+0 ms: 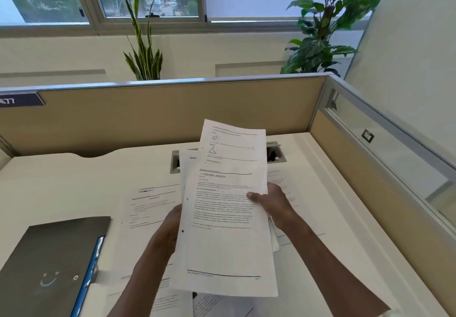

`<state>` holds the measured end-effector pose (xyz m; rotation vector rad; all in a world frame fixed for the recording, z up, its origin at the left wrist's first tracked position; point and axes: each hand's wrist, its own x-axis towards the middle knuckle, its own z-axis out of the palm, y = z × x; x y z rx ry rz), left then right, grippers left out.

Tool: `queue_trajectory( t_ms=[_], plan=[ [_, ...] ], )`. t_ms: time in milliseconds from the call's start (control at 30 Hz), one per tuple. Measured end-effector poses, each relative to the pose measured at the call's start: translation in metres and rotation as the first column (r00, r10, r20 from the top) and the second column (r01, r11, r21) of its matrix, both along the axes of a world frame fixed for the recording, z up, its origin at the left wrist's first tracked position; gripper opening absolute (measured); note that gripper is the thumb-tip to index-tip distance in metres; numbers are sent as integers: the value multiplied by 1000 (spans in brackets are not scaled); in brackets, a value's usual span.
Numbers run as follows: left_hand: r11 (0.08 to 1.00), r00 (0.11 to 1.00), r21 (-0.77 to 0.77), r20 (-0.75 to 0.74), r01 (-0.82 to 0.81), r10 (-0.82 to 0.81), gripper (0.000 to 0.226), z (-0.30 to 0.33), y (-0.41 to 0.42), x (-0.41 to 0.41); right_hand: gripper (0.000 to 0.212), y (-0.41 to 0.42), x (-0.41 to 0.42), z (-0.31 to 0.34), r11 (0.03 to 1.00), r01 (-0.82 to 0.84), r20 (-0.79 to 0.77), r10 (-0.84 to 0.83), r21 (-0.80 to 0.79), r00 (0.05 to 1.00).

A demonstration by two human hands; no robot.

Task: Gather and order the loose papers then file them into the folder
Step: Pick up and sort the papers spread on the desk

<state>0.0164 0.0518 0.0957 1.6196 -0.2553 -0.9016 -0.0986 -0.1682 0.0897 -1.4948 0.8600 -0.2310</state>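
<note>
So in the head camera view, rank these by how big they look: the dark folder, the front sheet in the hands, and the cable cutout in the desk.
1. Front sheet, though nearness to the camera inflates it.
2. Dark folder, cut off by the frame edge.
3. Cable cutout, mostly hidden.

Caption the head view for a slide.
Both hands, left hand and right hand, hold printed sheets above loose papers beside a dark folder.

Desk point(61, 181) bare at left; folder point(49, 262) blocks near-left corner.
</note>
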Motion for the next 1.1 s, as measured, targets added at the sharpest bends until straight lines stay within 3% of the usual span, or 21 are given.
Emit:
queue_trajectory(
  t_ms=[33, 133, 167, 233, 333, 500, 733, 967, 1100],
  plan=[
    [1000, 1000, -18, -16, -15, 15, 14, 0, -1, 0, 31, 2, 1, -2, 1000, 20, 17, -20, -23, 1000],
    [978, 972, -152, -207, -142, 109, 63, -8, -4, 9, 28, 5, 1, -3, 990, 83, 40, -79, -112, 996],
    [969, 963, -175, -238, -173, 129, 70, -7, -4, 10, 28, 5, 2, -4, 984, 97, 40, -92, -148, 995],
    [967, 979, -220, -186, -126, 85, 61, -4, -6, 11, 28, 5, 2, -3, 970, 117, 39, -111, -212, 993],
    [981, 992, -175, 77, -82, 96, 31, -2, -11, 11, 29, 6, 4, 1, 954, 139, 81, -122, -267, 989],
    [970, 928, -163, 298, -180, 223, 28, 6, -21, 10, 27, 6, 8, 12, 948, 208, 222, -155, -240, 963],
    [953, 917, -240, 305, -186, 256, 27, 4, -20, 10, 32, 7, 5, 10, 971, 147, 271, -92, -191, 958],
    [971, 921, -175, 325, -165, 215, 29, -4, -22, 7, 46, 11, 2, 0, 981, 117, 266, -72, -155, 961],
    [974, 910, -150, 354, -172, 215, 27, -9, -26, 6, 40, 11, 2, -2, 979, 115, 258, -68, -171, 964]
  ],
)
